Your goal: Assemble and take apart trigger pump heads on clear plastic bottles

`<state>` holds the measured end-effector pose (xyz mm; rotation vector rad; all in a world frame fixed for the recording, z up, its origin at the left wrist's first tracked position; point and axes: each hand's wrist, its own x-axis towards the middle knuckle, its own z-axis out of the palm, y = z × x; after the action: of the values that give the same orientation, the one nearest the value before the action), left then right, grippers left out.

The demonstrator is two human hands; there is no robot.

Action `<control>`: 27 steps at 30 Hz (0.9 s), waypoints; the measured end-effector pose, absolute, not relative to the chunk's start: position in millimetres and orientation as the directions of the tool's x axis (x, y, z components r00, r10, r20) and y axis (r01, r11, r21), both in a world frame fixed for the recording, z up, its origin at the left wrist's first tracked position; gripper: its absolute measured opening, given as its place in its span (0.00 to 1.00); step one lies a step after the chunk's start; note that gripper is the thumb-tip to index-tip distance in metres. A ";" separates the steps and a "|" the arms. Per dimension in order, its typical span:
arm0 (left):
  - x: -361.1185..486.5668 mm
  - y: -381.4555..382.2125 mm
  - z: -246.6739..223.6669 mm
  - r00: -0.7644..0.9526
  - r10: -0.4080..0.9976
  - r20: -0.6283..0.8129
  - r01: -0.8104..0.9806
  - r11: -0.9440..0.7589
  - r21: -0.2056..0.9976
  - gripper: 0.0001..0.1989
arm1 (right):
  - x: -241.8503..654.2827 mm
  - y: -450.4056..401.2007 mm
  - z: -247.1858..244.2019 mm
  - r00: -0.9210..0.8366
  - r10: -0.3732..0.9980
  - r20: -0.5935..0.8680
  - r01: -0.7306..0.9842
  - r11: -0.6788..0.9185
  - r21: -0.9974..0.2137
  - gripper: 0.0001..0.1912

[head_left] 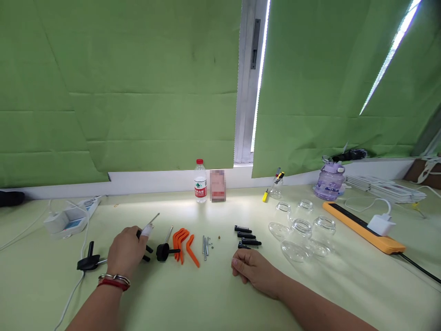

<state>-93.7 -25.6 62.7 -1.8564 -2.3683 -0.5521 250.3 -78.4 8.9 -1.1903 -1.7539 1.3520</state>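
Observation:
My left hand (127, 250) is closed around a black part with a thin metal rod (155, 219) pointing up and away; a white covering shows at a fingertip. Bits of black show under the palm. Beside it lie two similar black parts with metal rods, one on the left (88, 262) and one on the right (163, 252). Further right are several bent orange pieces (180, 243), metal screws (206, 247) and tiny bits of hardware. My right hand (255, 271) rests on the table, fingers curled in, just below a row of black bristled pieces (248, 241).
Several clear glass jars (299, 236) stand right of centre. Behind are a water bottle (200, 184), a blurred pink box (218, 185), a yellow-handled tool (265, 196) and a purple jug (330, 180). An orange power strip (365, 230) lies right; a white cable (84, 234) runs left.

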 end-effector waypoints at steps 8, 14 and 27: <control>-95.5 -23.2 48.1 -0.194 0.956 0.222 0.981 0.187 0.051 0.17 | 251.2 -77.9 7.3 -0.415 0.909 -0.048 0.283 0.078 -0.956 0.17; -92.4 -22.6 45.6 -0.178 0.958 0.223 0.984 0.176 0.028 0.18 | 251.9 -76.8 4.3 -0.410 0.911 -0.047 0.278 0.076 -0.958 0.17; -94.7 -26.4 52.7 -0.189 0.956 0.224 0.981 0.193 0.005 0.19 | 251.8 -75.6 0.6 -0.411 0.911 -0.044 0.281 0.080 -0.956 0.17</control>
<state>-94.7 -26.4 52.7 -1.8808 -2.2886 -0.2191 251.8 -75.6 0.6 -1.1806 -1.7632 1.3485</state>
